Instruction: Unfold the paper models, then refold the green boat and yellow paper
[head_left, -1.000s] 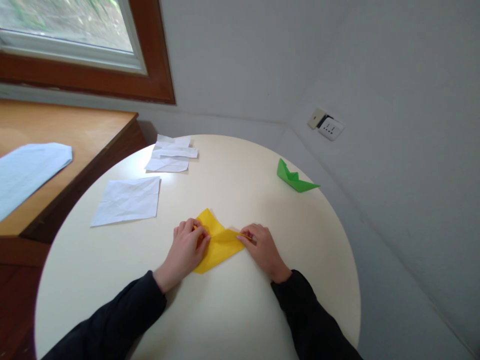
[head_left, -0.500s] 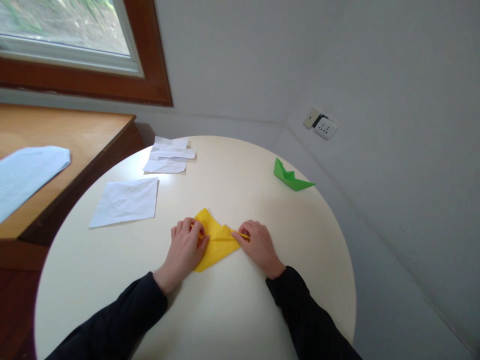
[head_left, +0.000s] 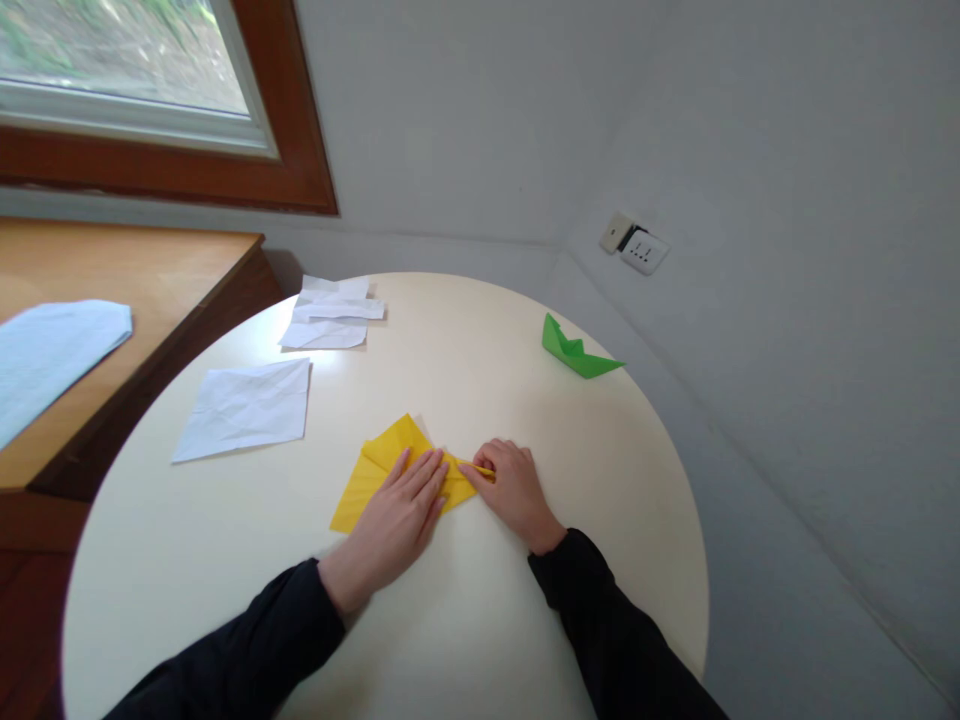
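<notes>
On yellow paper (head_left: 379, 462), flat left fingers (head_left: 420, 475), pinching right fingers (head_left: 487, 465).

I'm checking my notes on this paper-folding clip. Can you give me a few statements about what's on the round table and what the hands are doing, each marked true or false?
1. The left hand lies flat, fingers stretched, on the yellow paper. True.
2. The right hand is lifted clear of the paper. False: it pinches the paper's right tip against the table.
3. A green paper boat sits near the table's far right edge. True.
4. The boat touches the yellow paper. False: bare table lies between them.
5. The creased white sheet lies to the left of the yellow paper. True.
6. The blue paper lies on the round table. False: it lies on the wooden desk beside it.
</notes>
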